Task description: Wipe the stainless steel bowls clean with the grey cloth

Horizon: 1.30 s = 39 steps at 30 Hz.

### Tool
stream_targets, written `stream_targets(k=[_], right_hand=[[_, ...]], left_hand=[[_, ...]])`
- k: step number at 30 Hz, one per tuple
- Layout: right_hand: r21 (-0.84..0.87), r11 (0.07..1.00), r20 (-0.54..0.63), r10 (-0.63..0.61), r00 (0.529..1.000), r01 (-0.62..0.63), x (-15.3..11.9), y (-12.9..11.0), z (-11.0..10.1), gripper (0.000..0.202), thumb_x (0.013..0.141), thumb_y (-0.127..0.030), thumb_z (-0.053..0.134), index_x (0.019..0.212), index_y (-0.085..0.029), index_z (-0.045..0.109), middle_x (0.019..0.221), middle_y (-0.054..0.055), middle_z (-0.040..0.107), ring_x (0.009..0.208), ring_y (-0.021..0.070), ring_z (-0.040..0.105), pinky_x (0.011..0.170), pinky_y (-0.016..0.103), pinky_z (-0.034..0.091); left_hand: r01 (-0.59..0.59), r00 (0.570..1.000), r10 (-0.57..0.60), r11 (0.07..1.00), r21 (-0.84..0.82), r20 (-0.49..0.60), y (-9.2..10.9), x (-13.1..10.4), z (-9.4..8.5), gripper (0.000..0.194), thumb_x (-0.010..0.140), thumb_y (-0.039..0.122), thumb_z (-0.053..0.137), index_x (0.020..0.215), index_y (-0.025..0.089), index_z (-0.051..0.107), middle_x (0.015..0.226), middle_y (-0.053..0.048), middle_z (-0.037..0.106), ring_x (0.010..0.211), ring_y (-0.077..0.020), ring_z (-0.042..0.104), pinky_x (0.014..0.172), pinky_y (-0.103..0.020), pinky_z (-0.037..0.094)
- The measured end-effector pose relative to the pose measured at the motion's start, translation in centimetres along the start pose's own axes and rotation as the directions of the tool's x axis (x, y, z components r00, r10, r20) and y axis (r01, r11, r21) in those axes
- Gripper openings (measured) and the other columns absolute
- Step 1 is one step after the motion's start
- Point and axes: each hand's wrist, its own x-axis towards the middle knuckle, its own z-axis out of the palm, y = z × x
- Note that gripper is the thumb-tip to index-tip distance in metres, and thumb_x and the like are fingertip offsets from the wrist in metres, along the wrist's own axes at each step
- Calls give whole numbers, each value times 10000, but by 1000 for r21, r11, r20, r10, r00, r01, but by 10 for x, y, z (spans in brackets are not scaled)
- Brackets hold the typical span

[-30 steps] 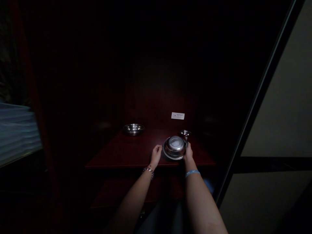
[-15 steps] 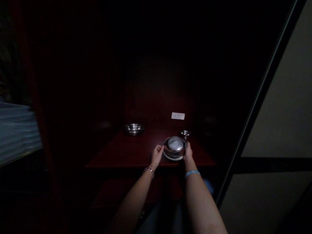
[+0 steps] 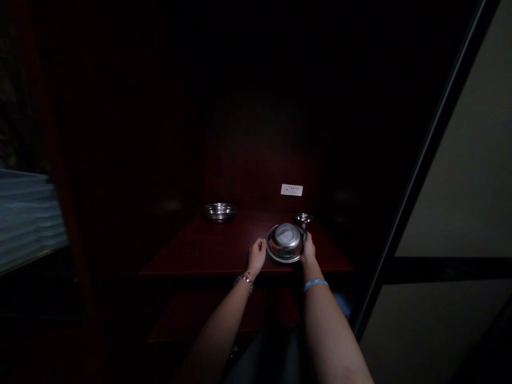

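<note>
An upturned shiny steel bowl [image 3: 286, 238] is held over the front of a dark red shelf [image 3: 212, 250], its base facing me. My right hand [image 3: 309, 248] grips its right edge, with the fingers mostly hidden behind it. Beside the left rim, my left hand [image 3: 257, 253] has its fingers curled in, seemingly just off the metal. Behind my right hand rises a small steel cup on a stem [image 3: 303, 218]; the stem's lower end is hidden, so I cannot tell whether it stands on the shelf.
A few nested steel bowls [image 3: 220, 212] sit at the shelf's back left. On the back wall is a white socket panel [image 3: 292, 190]. Stacked pale bluish sheets or trays [image 3: 30, 218] lie at far left. A pale panel with a dark frame [image 3: 452, 160] borders the right.
My left hand has shifted slightly left, its fingertips drawing off the bowl's rim. The bowl and my right hand have barely moved.
</note>
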Motion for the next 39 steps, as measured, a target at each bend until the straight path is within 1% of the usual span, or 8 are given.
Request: stream_targets(k=[3, 9, 16, 19, 26, 30, 35, 39], right_hand=[[46, 995, -37, 93, 995, -91, -2, -2, 1, 326, 808, -480, 631, 877, -170, 703, 710, 34, 728, 766, 209, 719, 632, 272, 579], [52, 991, -40, 121, 992, -119, -3, -3, 3, 353, 827, -484, 605, 914, -159, 713, 721, 48, 731, 753, 211, 717, 646, 287, 581], [15, 996, -24, 92, 995, -92, -6, -3, 3, 354, 832, -504, 596, 905, -177, 708, 710, 42, 722, 744, 205, 718, 635, 273, 574], [26, 996, -17, 81, 997, -80, -10, -5, 4, 338, 827, -497, 612, 899, -181, 707, 713, 37, 725, 733, 202, 715, 619, 269, 572], [76, 990, -66, 123, 990, -118, -14, -11, 3, 286, 820, -445, 650, 865, -168, 708, 666, 29, 712, 709, 202, 707, 609, 262, 572], [54, 988, -85, 146, 986, -142, -13, -13, 4, 277, 833, -440, 642, 871, -173, 705, 673, 27, 710, 749, 207, 715, 631, 264, 576], [6, 993, -82, 122, 989, -122, -11, -11, 3, 284, 852, -454, 606, 869, -185, 696, 724, 37, 728, 800, 208, 724, 642, 261, 578], [-28, 994, -73, 103, 992, -105, -8, -9, 1, 301, 849, -469, 594, 872, -188, 699, 717, 32, 725, 799, 201, 722, 642, 253, 571]], left_hand=[[10, 1000, -10, 1000, 11, -2, 0, 0, 0, 300, 908, 419, 438, 709, 208, 515, 642, 23, 531, 623, -132, 488, 612, -239, 352], [21, 1000, -22, 999, 31, 7, -1, 1, -1, 294, 911, 414, 428, 743, 204, 548, 668, 12, 571, 633, -138, 523, 651, -253, 383], [-11, 1000, 12, 999, 32, -16, -1, 1, -2, 300, 913, 418, 443, 696, 219, 505, 629, 24, 525, 624, -139, 496, 616, -243, 370], [-22, 999, 23, 999, 37, -24, -2, 1, -1, 306, 914, 415, 447, 682, 221, 492, 617, 28, 506, 616, -137, 481, 606, -240, 363], [-6, 1000, 7, 1000, 24, -16, -4, 2, 0, 337, 913, 446, 459, 667, 219, 492, 590, 36, 475, 586, -130, 447, 575, -238, 337], [2, 999, -1, 1000, 16, -37, -3, 2, 0, 345, 917, 448, 462, 664, 217, 499, 593, 36, 481, 583, -128, 443, 572, -236, 335], [1, 998, 0, 1000, 15, -58, -3, 2, 0, 336, 917, 433, 469, 662, 216, 502, 595, 32, 487, 585, -130, 453, 571, -235, 347], [19, 998, -18, 1000, 8, -66, -4, 3, 0, 340, 923, 445, 469, 670, 219, 499, 593, 33, 494, 567, -128, 455, 559, -236, 350]])
